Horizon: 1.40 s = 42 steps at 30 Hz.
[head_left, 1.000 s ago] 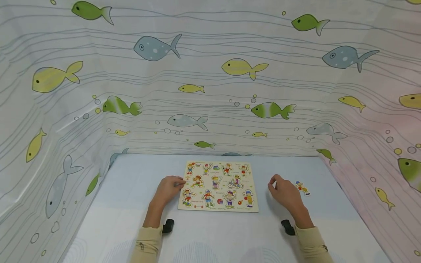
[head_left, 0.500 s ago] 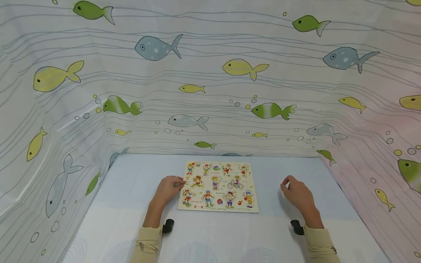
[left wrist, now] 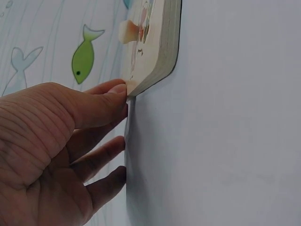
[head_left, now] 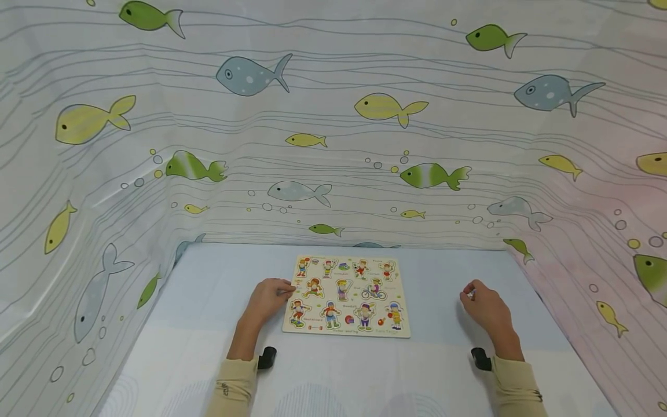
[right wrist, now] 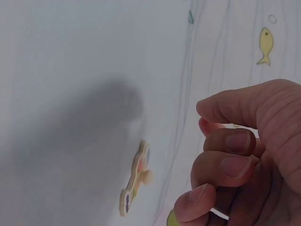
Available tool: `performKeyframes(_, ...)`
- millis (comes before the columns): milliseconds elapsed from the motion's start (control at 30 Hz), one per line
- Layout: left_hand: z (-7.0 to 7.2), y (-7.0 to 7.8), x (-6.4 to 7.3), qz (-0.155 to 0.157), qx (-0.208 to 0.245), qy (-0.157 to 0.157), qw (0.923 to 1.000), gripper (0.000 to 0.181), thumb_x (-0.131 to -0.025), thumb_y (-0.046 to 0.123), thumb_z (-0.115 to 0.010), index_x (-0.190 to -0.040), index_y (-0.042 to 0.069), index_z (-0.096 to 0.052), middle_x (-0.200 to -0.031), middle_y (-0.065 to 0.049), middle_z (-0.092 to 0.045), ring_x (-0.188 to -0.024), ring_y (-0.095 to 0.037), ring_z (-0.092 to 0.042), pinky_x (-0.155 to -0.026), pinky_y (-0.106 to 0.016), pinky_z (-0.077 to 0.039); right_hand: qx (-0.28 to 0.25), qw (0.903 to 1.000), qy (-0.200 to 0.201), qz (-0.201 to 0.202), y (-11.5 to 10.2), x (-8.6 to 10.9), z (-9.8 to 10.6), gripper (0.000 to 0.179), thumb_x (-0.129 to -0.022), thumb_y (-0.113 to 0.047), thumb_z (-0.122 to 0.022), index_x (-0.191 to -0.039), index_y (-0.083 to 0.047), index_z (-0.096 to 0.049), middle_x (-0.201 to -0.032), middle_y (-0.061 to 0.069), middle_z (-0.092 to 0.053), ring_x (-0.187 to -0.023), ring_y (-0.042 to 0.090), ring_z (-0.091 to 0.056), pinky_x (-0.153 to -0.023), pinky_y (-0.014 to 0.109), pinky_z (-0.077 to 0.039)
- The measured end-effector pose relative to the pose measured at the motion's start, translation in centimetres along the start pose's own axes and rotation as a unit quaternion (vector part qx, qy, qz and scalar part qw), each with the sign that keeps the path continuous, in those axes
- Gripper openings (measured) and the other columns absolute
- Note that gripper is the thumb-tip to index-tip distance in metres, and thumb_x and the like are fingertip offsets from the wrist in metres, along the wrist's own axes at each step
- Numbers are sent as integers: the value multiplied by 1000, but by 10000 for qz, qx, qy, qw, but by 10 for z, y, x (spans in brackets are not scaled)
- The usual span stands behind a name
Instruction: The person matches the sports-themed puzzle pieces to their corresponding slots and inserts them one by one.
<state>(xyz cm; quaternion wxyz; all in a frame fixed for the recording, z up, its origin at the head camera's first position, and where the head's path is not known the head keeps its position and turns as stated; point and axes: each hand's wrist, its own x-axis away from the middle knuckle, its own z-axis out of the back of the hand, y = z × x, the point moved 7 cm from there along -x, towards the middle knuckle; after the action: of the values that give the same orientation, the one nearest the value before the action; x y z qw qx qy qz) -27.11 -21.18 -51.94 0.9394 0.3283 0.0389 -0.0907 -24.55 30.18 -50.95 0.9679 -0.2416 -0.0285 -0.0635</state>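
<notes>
A wooden knob puzzle board (head_left: 327,292) with sports figures lies flat on the table. At its left edge my left hand (head_left: 268,300) holds the board, thumb and index finger right at the corner in the left wrist view and the other fingertips on the table. To the right, my right hand (head_left: 488,308) hovers with bent fingers over a loose puzzle piece (right wrist: 135,179). That piece lies on the table with its small knob up, apart from the fingers in the right wrist view. From the head, the hand hides most of it.
A pale cloth covers the table (head_left: 365,376). Fish-printed sheets (head_left: 333,156) rise as walls behind and at both sides. Each wrist carries a black camera, one at the left wrist (head_left: 267,358) and one at the right (head_left: 481,359).
My right hand has moved right, away from the board, until it covers the loose puzzle piece that showed beside it. My left hand and the board stay put.
</notes>
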Motion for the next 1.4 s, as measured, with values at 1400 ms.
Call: performKeyframes(1400,-1,-3,-1,124,57,30,9999,17,-85,6,-77,-101,7,-78,-112,-11,-71,-112,-33,-63,-99,-51,-47,300,9951,-537,-769,59,-26,1,37,-94,-25,-57,-112,7,-52,-99,26,-61,-79,32,-56,-61,42,-48)
